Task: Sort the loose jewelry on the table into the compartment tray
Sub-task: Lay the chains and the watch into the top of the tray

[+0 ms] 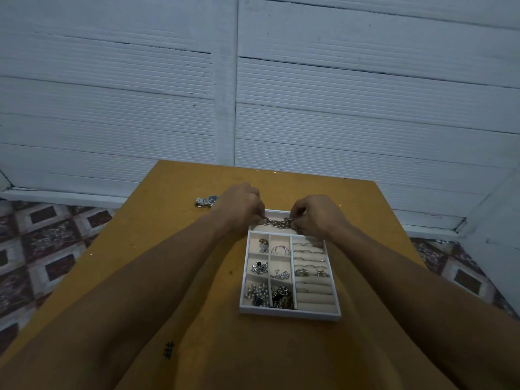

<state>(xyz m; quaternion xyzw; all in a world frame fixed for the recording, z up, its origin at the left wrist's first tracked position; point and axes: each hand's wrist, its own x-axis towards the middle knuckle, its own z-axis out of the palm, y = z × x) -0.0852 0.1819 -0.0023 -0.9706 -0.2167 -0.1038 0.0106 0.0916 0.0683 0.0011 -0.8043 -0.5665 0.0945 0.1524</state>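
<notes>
One tray (289, 314), one chain (277, 221), one watch (207, 200), one table (168, 198).

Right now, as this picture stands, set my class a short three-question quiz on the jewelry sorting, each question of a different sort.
1. True or false: both the left hand and the right hand pinch the silver link chain.
2. Over which part of the white compartment tray is the chain held? A. the long far compartment; B. the padded ring rolls; C. the nearest left square.
3. Fill in: the steel wristwatch with the blue dial lies on the yellow-brown table, ____ the tray.

Key: 1 true; 2 A; 3 outside.
</notes>
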